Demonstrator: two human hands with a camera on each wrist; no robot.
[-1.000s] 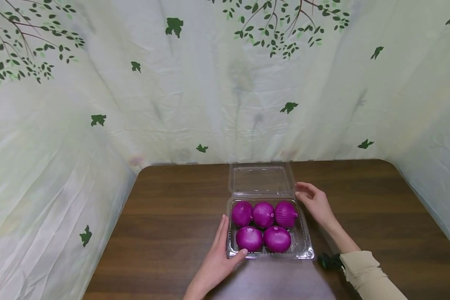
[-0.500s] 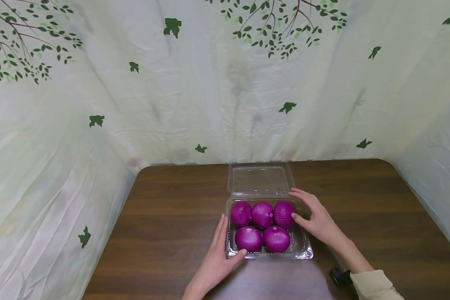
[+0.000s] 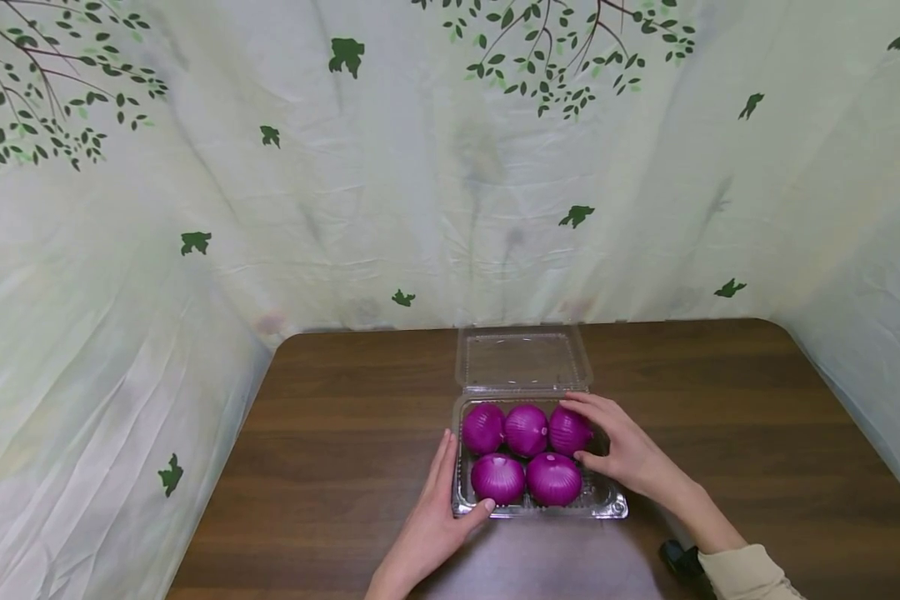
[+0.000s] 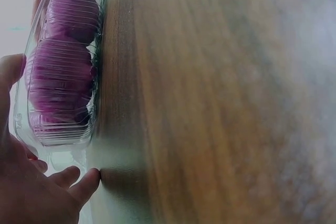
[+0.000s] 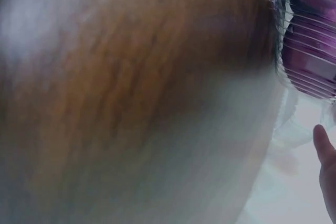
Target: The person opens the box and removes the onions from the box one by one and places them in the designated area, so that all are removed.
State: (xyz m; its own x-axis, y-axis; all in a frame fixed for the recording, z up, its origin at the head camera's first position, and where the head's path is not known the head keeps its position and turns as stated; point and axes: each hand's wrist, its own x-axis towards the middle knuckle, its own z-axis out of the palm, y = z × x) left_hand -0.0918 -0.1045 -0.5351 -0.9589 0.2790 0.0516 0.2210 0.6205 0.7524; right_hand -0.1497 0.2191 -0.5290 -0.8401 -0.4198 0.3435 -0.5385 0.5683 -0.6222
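Observation:
Several purple onions (image 3: 498,479) sit in two rows in a clear plastic clamshell container (image 3: 603,500), its hinged lid (image 3: 525,360) folded back. My left hand (image 3: 431,533) rests at the front left corner, straight fingers along the left side and thumb on the front rim. In the left wrist view, onions (image 4: 60,74) show through the ribbed wall beside that hand (image 4: 37,192). My right hand (image 3: 630,446) reaches over the right side and grips the back right onion (image 3: 567,429), fingertips behind it and thumb in front. The right wrist view catches only a finger (image 5: 323,142) near the container.
The container stands on a brown wooden table (image 3: 345,433), toward its far edge. A pale curtain (image 3: 420,167) printed with leaves and birds hangs behind and on both sides. A dark band (image 3: 678,557) sits at the right wrist near the beige sleeve (image 3: 746,575).
My right hand has left the outer side beside the lid and moved left and toward me, over the back right onion. The left hand and the container have stayed in place.

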